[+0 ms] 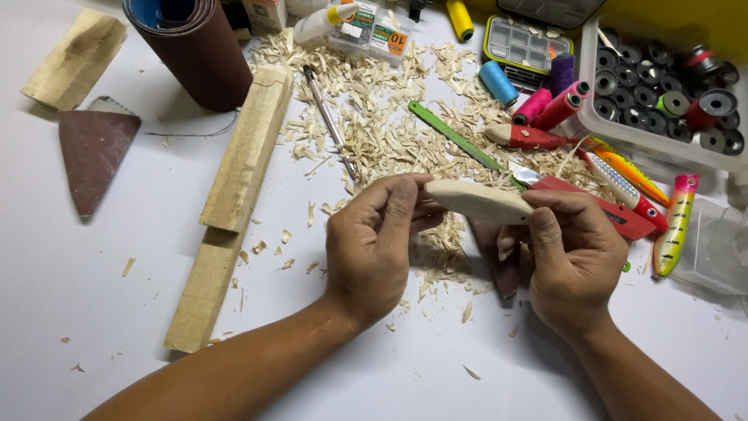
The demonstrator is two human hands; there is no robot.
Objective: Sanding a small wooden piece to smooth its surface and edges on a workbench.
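Observation:
Both hands hold a pale carved wooden lure body level above the white table. My left hand pinches its left end between thumb and fingers. My right hand grips the right end, thumb on top. Under my right hand a dark piece of sandpaper shows. A red-handled utility knife lies just behind the piece, blade pointing left. Wood shavings cover the table beyond the hands.
Long wooden blocks lie to the left, with a sandpaper roll and a sandpaper triangle. A green file, thread spools, painted lures, a clear bobbin box and a compartment case sit at right.

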